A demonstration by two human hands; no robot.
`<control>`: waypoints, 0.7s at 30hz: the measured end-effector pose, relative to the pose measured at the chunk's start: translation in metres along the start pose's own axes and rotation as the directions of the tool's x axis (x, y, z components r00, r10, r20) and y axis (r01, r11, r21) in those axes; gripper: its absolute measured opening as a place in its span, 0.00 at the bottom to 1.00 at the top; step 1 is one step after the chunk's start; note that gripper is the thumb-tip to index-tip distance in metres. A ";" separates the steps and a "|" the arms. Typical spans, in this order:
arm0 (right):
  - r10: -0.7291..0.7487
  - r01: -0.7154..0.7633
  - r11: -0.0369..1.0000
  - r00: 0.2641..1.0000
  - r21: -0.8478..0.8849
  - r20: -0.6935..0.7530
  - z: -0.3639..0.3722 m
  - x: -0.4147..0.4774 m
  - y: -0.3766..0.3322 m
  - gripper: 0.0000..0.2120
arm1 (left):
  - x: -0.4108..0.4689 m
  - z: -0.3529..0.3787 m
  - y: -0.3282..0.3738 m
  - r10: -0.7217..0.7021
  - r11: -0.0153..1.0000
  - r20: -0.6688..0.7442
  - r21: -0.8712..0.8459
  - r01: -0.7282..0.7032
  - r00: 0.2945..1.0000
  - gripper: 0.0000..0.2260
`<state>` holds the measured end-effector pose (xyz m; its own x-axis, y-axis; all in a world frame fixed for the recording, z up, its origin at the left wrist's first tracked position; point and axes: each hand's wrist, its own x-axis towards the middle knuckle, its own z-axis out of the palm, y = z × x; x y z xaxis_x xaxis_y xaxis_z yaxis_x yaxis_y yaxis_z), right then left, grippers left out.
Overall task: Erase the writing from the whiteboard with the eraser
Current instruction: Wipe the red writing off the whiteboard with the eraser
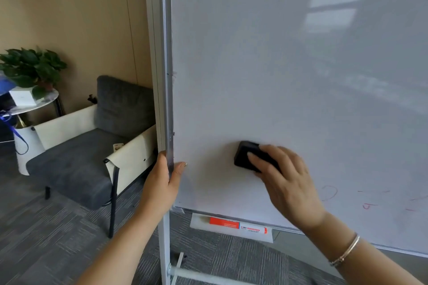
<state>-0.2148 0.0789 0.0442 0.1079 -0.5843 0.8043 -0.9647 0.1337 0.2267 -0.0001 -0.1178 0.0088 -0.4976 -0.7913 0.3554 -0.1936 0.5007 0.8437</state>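
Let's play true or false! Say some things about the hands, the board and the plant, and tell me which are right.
1. The right hand holds a black eraser against the whiteboard. True.
2. The left hand holds the marker. False: it grips the board's frame; the marker lies on the tray.
3. Red marks remain at the board's lower right. True.
4. The plant stands on the floor. False: it stands on a round side table.
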 end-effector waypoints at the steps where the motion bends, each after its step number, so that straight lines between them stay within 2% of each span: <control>1: -0.027 0.028 1.000 0.999 -0.010 0.047 0.006 -0.012 -0.001 0.24 | 0.000 -0.001 0.000 0.000 1.000 -0.003 0.002 0.000 1.000 0.10; 5: -0.188 0.204 0.978 0.954 -0.047 0.233 0.022 -0.063 -0.005 0.29 | 0.001 -0.002 -0.001 -0.011 1.000 -0.004 0.017 0.011 1.000 0.10; 8: -0.203 0.225 0.974 0.928 -0.035 0.312 0.024 -0.080 -0.006 0.28 | 0.002 -0.001 -0.002 -0.016 1.000 0.001 0.022 0.016 1.000 0.10; 10: -0.209 0.232 0.972 0.921 -0.033 0.329 0.022 -0.078 -0.005 0.28 | 0.000 0.002 -0.002 -0.014 0.999 -0.021 0.031 0.015 1.000 0.14; 13: -0.200 0.218 0.975 0.941 -0.038 0.272 0.014 -0.070 0.003 0.29 | -0.010 0.010 0.006 0.022 0.999 -0.163 0.041 -0.016 0.986 0.29; 14: -0.174 0.188 0.981 0.957 -0.040 0.233 0.009 -0.064 0.009 0.28 | -0.014 0.014 0.012 0.065 0.996 -0.226 0.077 -0.049 0.972 0.33; 16: -0.088 0.093 0.995 0.987 -0.034 0.132 -0.007 -0.047 0.022 0.28 | -0.020 0.021 0.022 0.235 0.957 -0.297 0.237 -0.167 0.926 0.33; 18: -0.006 0.006 0.999 1.000 -0.031 0.009 -0.027 -0.029 0.036 0.23 | -0.023 0.032 0.030 0.397 0.871 -0.243 0.403 -0.280 0.885 0.34; 21: 0.075 -0.077 0.997 0.993 -0.020 -0.089 -0.047 -0.015 0.052 0.17 | -0.027 0.049 0.044 0.505 0.758 -0.088 0.522 -0.392 0.859 0.34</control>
<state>-0.2551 0.1317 0.0697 0.0566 -0.4989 0.8648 -0.9651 0.1945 0.1754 -0.0365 -0.0575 0.0170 -0.4502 -0.4578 0.7666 -0.3934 0.8724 0.2900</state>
